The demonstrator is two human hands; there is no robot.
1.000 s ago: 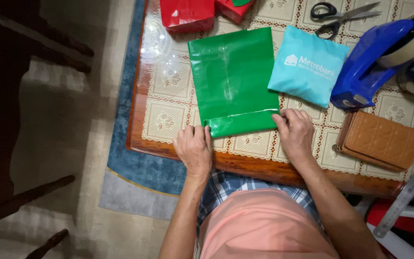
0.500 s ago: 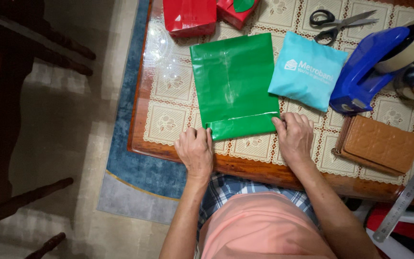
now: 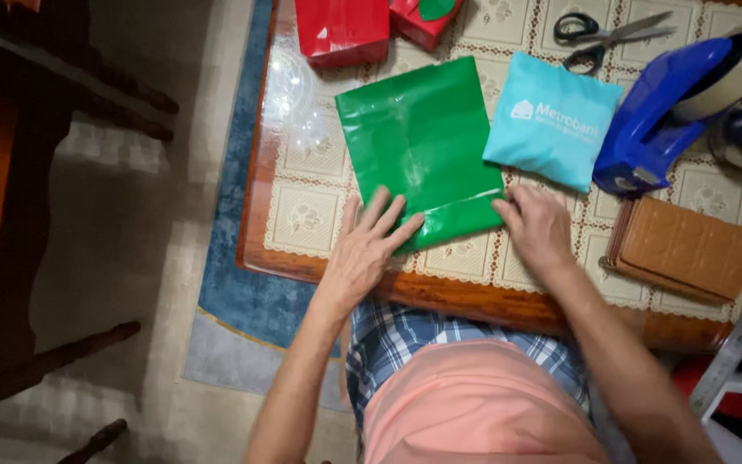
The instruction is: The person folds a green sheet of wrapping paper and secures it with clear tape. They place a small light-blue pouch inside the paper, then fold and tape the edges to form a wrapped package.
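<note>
While I lean over the table, its wooden edge runs just in front of my checked shorts, and a cream lace-patterned cloth under a clear cover spreads across the top. On that cloth, near the front edge, lies the green wrapping sheet, flat and slightly turned, with its near strip folded up along a shiny crease. Right of it, touching its edge, sits a light blue pouch, and beyond that a big blue tape dispenser with its roll of tape. A tan quilted wallet lies to the right of my right hand, near the table edge. Two red wrapped boxes stand at the far side, just behind the green sheet, and black-handled scissors lie behind the pouch. A metal ruler leans below the table at the right. My left hand lies open, fingers spread flat, pressing the folded strip at its left end. My right hand rests with fingers curled down on the strip's right end, gripping nothing.
</note>
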